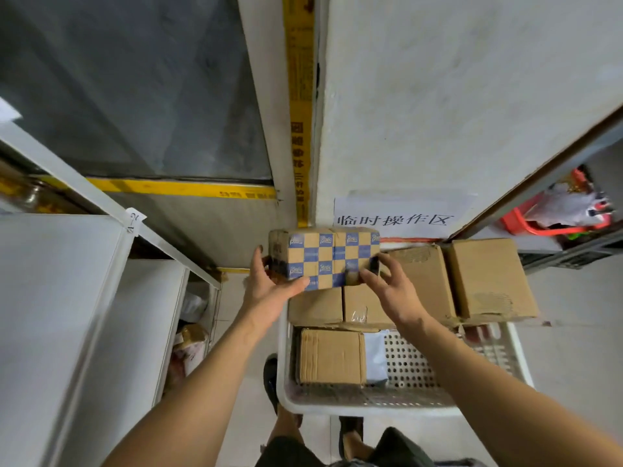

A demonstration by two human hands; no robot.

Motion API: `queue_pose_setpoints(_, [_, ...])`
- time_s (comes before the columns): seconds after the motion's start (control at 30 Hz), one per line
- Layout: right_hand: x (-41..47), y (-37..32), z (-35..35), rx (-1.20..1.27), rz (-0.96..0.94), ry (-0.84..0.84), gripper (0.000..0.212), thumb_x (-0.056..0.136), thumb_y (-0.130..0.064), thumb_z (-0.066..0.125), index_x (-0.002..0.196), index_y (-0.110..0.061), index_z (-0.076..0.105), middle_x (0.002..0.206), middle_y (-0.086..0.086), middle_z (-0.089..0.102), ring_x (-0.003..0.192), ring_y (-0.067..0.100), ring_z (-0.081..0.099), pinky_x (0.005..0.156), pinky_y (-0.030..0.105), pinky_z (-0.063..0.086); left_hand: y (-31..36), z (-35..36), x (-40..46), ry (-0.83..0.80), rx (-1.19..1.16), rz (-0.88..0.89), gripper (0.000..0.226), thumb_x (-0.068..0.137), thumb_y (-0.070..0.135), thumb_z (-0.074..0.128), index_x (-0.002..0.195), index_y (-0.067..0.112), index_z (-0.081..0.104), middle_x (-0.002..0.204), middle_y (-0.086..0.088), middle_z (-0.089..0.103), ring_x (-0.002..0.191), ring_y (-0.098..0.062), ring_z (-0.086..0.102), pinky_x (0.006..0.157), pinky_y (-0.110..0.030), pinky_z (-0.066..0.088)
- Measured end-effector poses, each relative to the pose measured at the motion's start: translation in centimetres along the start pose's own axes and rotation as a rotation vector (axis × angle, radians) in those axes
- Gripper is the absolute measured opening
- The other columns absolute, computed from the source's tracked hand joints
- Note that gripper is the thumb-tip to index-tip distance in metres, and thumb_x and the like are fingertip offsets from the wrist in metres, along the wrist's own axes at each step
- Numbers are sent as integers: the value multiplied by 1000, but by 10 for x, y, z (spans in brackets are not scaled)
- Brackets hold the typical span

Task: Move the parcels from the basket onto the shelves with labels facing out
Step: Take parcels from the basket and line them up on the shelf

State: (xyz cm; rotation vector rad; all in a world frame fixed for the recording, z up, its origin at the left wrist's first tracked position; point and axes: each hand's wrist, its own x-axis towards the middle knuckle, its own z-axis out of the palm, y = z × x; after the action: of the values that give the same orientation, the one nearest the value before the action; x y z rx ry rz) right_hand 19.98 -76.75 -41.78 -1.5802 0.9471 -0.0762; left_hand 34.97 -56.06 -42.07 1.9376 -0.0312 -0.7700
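Checkered parcel (325, 259) at frame centre, above the basket (404, 404). Left hand (269, 284) and right hand (384, 288) grip its ends, fingers curled. Advise: locate label before shelving on shelves (67, 281) at left.

White perforated basket (499, 362) on the floor (573, 348), plain cardboard boxes (332, 357) inside (some stacked)
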Motion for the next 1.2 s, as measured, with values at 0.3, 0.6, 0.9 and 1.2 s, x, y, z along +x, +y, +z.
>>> queue_pose_setpoints(0.3, [-33,-40,-25,426,191,-306,55,96,-62,64,120,-14,76,115,15,78,102,32,77,90,48,60,-15,44,-75,425,957,997,127,58,31,100,161,8,29,157,-6,37,130,-29,37,111,-38,38])
queue_pose_setpoints(0.6, [-41,-20,-40,435,306,-352,50,94,-50,69,123,-9,72,116,19,71,107,37,68,85,49,59,-37,65,-110,357,1115,1167,101,88,56,77,165,13,27,171,-2,27,135,-26,39,114,-37,42])
queue_pose_setpoints(0.9, [-50,-12,-23,464,116,-538,80,76,-40,88,142,-5,61,142,25,63,133,46,59,114,60,46,28,24,-157,168,-21,113,65,103,64,45,158,32,40,150,14,50,134,-5,49,105,-21,33])
queue_pose_setpoints(1.2, [-126,-62,30,252,-166,-715,52,99,-16,64,148,-30,56,142,5,68,131,33,64,111,53,48,7,-58,-207,161,-232,164,36,108,31,59,109,67,62,119,24,73,113,-1,70,100,-36,58])
